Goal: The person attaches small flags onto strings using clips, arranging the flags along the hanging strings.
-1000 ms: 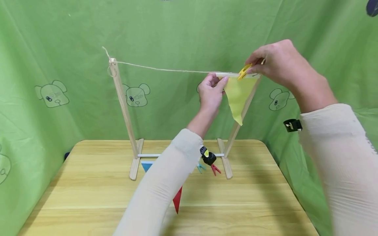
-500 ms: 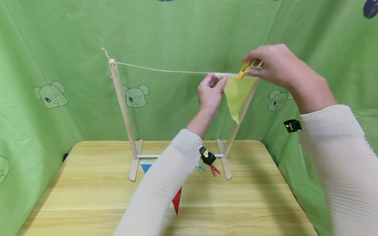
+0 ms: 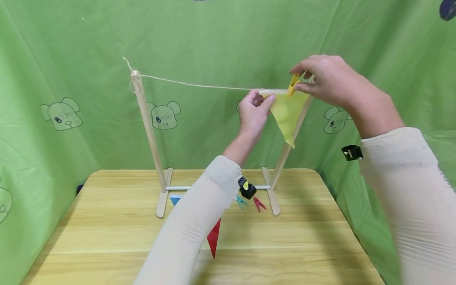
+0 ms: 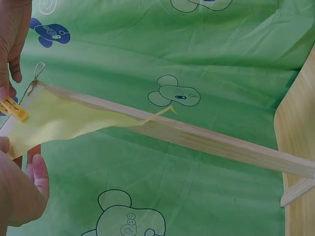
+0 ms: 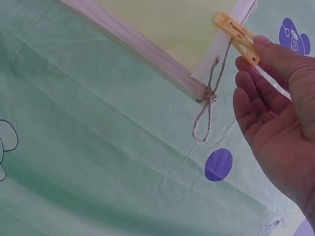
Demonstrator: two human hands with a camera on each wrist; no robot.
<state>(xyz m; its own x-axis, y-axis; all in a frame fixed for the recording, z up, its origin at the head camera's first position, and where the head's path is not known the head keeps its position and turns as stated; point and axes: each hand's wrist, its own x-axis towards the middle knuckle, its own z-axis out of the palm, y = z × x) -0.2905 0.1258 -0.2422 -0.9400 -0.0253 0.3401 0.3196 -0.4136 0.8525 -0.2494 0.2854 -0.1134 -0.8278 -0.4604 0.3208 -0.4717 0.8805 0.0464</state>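
A yellow triangular flag with a white top edge hangs along the string, near the right post. My left hand pinches the flag's upper left corner between thumb and fingers. A yellow clothespin sits across the white edge, and my right hand holds its legs between thumb and index finger. In the right wrist view the clothespin bites the white strip, a short way from the knotted string at the post top. The left wrist view shows the flag's tip curling beside the post.
Two wooden posts, left and right, stand on the table, joined low by a white rod. A teal clothespin, a red clothespin, a blue flag and a red flag lie there, the flags partly behind my left arm.
The right hand has shifted slightly left and down, and the clothespin it holds now stands more upright. The flag's tip has swayed. My left hand keeps its place at the corner.
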